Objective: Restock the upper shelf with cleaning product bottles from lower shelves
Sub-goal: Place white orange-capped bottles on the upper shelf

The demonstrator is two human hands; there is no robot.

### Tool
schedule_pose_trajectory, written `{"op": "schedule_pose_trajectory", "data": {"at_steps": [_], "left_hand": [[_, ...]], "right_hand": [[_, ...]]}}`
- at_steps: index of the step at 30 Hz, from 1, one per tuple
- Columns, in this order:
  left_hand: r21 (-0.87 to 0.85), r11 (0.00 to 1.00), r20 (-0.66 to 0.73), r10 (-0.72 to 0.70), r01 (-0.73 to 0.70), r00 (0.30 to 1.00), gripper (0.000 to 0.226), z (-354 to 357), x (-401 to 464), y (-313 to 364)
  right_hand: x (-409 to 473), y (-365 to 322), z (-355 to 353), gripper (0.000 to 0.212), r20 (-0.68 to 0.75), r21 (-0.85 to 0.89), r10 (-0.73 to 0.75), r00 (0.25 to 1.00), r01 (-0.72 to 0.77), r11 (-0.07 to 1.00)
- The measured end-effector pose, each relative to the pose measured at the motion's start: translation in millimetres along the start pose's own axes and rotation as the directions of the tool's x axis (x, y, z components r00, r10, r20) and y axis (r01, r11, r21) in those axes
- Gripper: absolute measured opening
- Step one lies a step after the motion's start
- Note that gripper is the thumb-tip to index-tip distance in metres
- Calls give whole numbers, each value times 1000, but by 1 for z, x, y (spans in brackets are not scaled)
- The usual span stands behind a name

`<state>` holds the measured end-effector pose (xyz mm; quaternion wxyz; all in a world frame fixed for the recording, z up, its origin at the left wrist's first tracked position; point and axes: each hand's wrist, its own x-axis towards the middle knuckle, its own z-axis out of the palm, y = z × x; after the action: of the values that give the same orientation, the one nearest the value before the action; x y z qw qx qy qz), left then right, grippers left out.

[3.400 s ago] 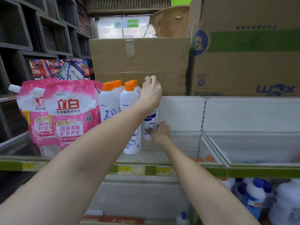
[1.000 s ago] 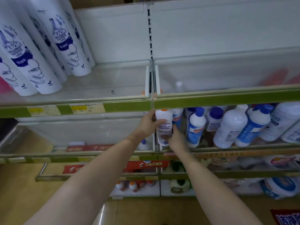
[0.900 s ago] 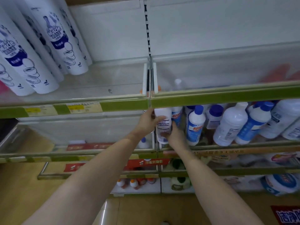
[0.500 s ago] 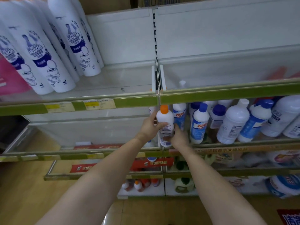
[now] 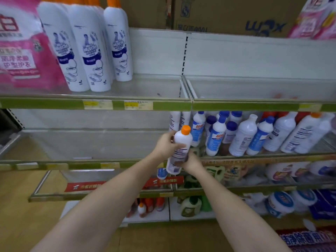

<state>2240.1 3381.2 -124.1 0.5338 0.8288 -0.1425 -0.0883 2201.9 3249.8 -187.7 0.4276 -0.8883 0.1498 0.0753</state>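
Note:
Both hands hold a tall white bottle with an orange cap [image 5: 181, 144], tilted, in front of the second shelf. My left hand [image 5: 166, 145] grips its upper body from the left. My right hand [image 5: 191, 161] holds its lower part from the right and below. The upper shelf [image 5: 154, 88] carries several matching white orange-capped bottles [image 5: 87, 50] at its left; its bare floor stretches to the right of them. More white bottles with blue caps [image 5: 216, 137] stand on the second shelf just right of my hands.
Pink detergent pouches [image 5: 20, 51] fill the upper shelf's far left. Cardboard boxes [image 5: 236, 15] sit on top of the unit. A green price rail [image 5: 163, 105] edges the upper shelf. Lower shelves hold tubs and green jugs [image 5: 190, 206].
The orange-capped bottle has come out from the second shelf, toward me and tilted. Both hands stayed on it. The view has tipped up, showing more of the upper shelf.

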Motion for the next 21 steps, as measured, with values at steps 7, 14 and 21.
{"op": "schedule_pose_trajectory", "data": {"at_steps": [7,14,21], "left_hand": [[-301,934,37,-188,190,981,50,-39,-49,-25],[-471,825,34,-336,312,941,49,-75,-96,-36],[-614,684,11,-492,394,871,67,-103,-121,-59]], "right_hand": [[-44,11,51,92,200,148,-23,979,-7,989],[-115,-33,79,52,362,201,15,932,-94,975],[-138,-60,100,55,517,207,31,855,-160,965]]}}
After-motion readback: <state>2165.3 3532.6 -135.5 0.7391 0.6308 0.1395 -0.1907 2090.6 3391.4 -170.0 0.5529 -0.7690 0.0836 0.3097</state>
